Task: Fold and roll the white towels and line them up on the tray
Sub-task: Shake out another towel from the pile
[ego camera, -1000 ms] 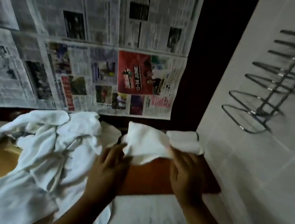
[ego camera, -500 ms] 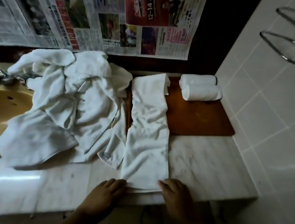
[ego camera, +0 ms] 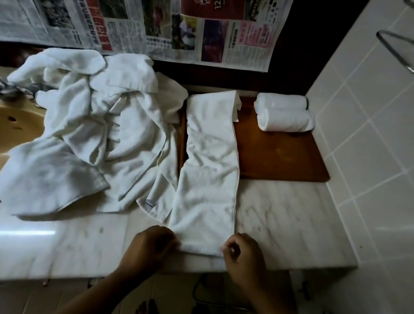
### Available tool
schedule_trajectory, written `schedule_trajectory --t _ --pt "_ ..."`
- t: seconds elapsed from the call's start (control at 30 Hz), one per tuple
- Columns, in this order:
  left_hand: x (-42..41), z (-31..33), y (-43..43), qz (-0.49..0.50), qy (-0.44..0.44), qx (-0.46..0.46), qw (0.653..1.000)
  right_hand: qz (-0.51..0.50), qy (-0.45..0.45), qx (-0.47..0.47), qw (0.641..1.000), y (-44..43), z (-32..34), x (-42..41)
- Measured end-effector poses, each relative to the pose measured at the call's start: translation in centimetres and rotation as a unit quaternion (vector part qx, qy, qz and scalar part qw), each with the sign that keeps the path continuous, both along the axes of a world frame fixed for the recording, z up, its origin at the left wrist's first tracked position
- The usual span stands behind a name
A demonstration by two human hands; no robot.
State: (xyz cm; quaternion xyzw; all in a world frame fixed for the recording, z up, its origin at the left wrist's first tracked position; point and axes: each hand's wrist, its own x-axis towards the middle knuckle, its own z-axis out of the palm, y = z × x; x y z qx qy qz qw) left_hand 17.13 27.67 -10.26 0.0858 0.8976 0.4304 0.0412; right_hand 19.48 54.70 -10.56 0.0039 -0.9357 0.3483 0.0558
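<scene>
Head view: folded towel (ego camera: 207, 183), near corners in pinch of curled hands, left (ego camera: 153, 245), right (ego camera: 245, 258)

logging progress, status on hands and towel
Left hand and right hand pinch folded towel near end. Two rolled towels on tray. Loose pile abuts towel's left side.
</scene>
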Motion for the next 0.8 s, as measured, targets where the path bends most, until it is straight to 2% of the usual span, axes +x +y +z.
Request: schedule_trajectory --t 0.07,0.17,0.3,0.43,0.63,0.8 --pt "0.1 -0.5 0.2 0.01 0.029 -0.017 0.999 -0.006 0.027 0.018 0.999 -0.2 -0.2 0.0" --pt "0.6 -1.1 0.4 0.005 0.089 -0.037 0.995 0.048 0.088 0.091 0.991 -0.8 -0.2 0.7" --pt "1.4 -1.4 -0.3 -0.079 0.172 -0.135 0.973 0.079 0.113 0.125 0.983 -0.9 -0.8 1.8" --pt "1.6 -1.7 -1.6 -0.153 0.231 -0.168 0.946 0.143 0.113 0.134 0.974 0.7 -1.1 2.4" --pt "1.6 -1.8 -2.2 -0.137 0.188 -0.141 0.962 0.184 0.066 0.116 0.974 1.2 -0.5 1.9" --pt "1.9 -1.3 -1.9 -0.133 0.148 -0.151 0.968 0.097 -0.009 0.04 0.994 0.3 0.1 0.4"
